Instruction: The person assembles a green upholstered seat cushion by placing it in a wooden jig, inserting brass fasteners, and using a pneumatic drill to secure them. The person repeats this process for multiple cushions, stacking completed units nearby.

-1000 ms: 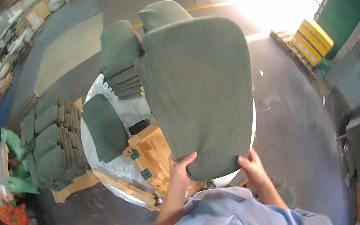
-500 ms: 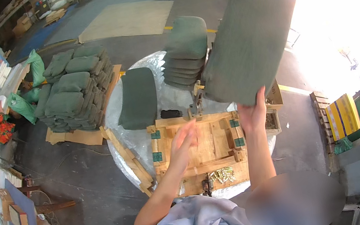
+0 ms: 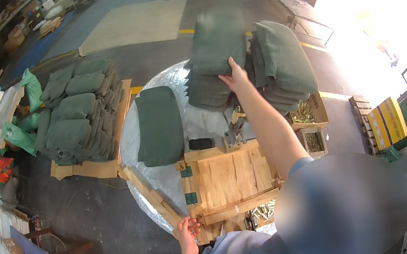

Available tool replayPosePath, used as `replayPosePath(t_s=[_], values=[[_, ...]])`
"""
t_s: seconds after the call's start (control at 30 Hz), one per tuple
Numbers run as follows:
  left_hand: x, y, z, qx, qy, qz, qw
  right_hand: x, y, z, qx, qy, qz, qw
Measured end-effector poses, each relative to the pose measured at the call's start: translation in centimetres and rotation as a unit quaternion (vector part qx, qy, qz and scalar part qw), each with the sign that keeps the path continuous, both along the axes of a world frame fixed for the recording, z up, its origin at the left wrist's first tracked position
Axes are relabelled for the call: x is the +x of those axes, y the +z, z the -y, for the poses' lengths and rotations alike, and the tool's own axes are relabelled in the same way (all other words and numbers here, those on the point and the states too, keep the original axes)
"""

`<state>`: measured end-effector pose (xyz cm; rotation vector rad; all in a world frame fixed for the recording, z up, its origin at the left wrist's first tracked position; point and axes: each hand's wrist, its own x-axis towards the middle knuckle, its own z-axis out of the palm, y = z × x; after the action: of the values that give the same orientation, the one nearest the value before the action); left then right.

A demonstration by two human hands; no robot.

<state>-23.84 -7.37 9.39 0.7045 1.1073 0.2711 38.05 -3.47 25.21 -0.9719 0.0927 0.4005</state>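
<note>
My right hand (image 3: 234, 77) reaches forward and grips the near edge of a dark green padded panel (image 3: 217, 37), which is tilted up and blurred at its far end above the middle stack of green panels (image 3: 208, 92). Down at the near left corner of a wooden frame jig (image 3: 237, 211), my left hand (image 3: 187, 233) has its fingers loosely bent and apart, close to the corner block, with nothing visible in them. A wooden board lies inside the jig. Another green panel (image 3: 160, 126) lies flat on the left of the wrapped round table (image 3: 140, 184).
A second panel stack (image 3: 287, 63) stands right of the middle one. A metal toggle clamp (image 3: 235, 131) rises at the jig's far edge. Boxes of brass-coloured hardware (image 3: 309, 111) sit to the right. Wooden strips (image 3: 153, 198) lie left; a large pile of green panels (image 3: 71, 120) stands beyond.
The large panel my right hand held up is out of that grip; this hand now holds a panel at the middle stack. My left hand moved from above the jig to its near left corner.
</note>
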Motion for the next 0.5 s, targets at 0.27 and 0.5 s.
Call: replayPosePath(t_s=[0.27, 0.5], values=[[8.9, -1.8, -8.7, 0.069, -0.029, 0.037, 0.996, 1.0, 2.7, -0.2, -0.108, 0.055, -0.021, 0.992], [15.6, -8.4, -21.5, 0.029, 0.127, -0.017, 0.991, -5.3, 1.3, 7.0, -0.082, 0.173, 0.024, 0.981]])
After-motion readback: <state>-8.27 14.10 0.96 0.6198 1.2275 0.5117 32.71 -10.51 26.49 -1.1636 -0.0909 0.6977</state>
